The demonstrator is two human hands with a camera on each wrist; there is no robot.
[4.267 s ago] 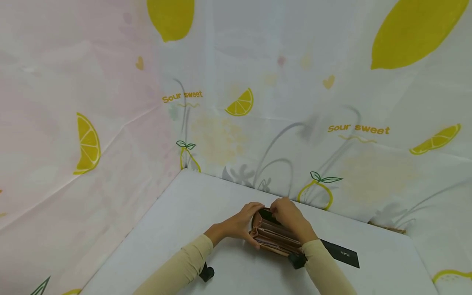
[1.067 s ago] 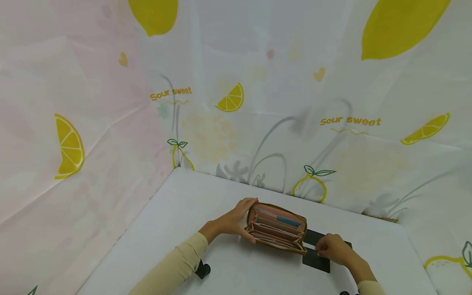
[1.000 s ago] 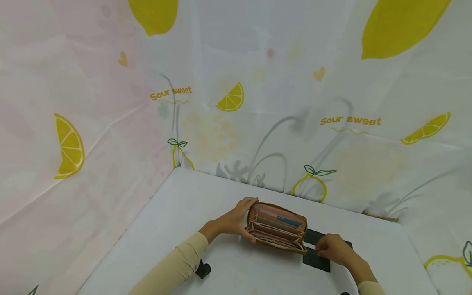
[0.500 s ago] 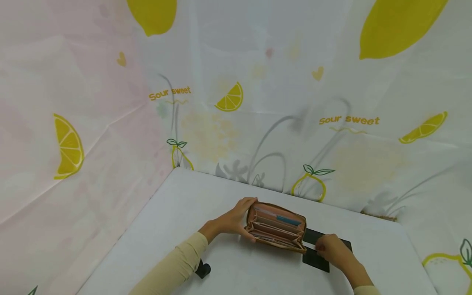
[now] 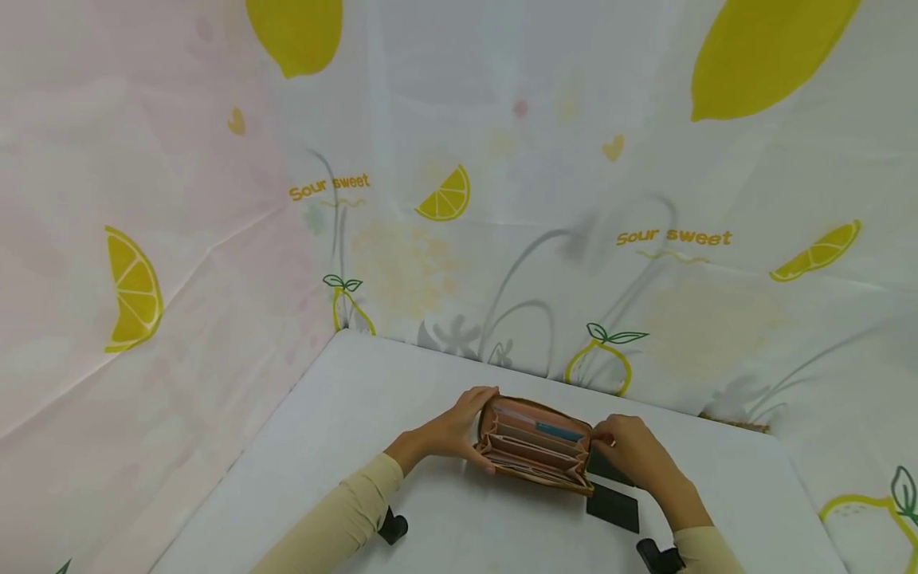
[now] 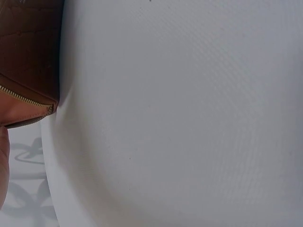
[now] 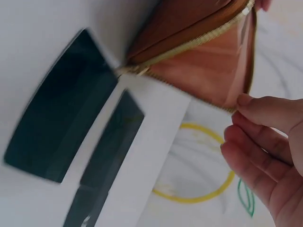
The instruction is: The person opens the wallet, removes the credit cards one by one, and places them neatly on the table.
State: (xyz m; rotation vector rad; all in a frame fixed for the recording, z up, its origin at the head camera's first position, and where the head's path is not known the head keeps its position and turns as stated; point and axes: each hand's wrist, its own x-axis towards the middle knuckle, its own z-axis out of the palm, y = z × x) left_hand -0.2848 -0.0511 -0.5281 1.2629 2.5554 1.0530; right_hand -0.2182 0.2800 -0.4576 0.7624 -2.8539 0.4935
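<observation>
A brown zip-around wallet (image 5: pixel 532 456) stands unzipped on the white table, its pink-tan pleated compartments spread. A blue card (image 5: pixel 559 431) shows in its far section. My left hand (image 5: pixel 453 430) grips the wallet's left end, thumb at the near edge and fingers at the far one. With thumb and index finger, my right hand (image 7: pixel 270 137) pinches the zippered edge at the right far corner, the other fingers bent below. To the right of the wallet lie flat dark cards, one nearer (image 5: pixel 613 508) and another (image 5: pixel 608 469) partly under the right hand.
The white table (image 5: pixel 459 526) meets a lemon-printed backdrop (image 5: pixel 502 263) just behind the wallet. Black wrist devices (image 5: pixel 393 526) sit by both sleeves. In the right wrist view, a further dark piece (image 7: pixel 85 208) touches the end of the narrower dark card.
My right hand was inside the wallet, later over the dark cards at the right; now it has moved up and left to the wallet's right corner. The left hand keeps its grip.
</observation>
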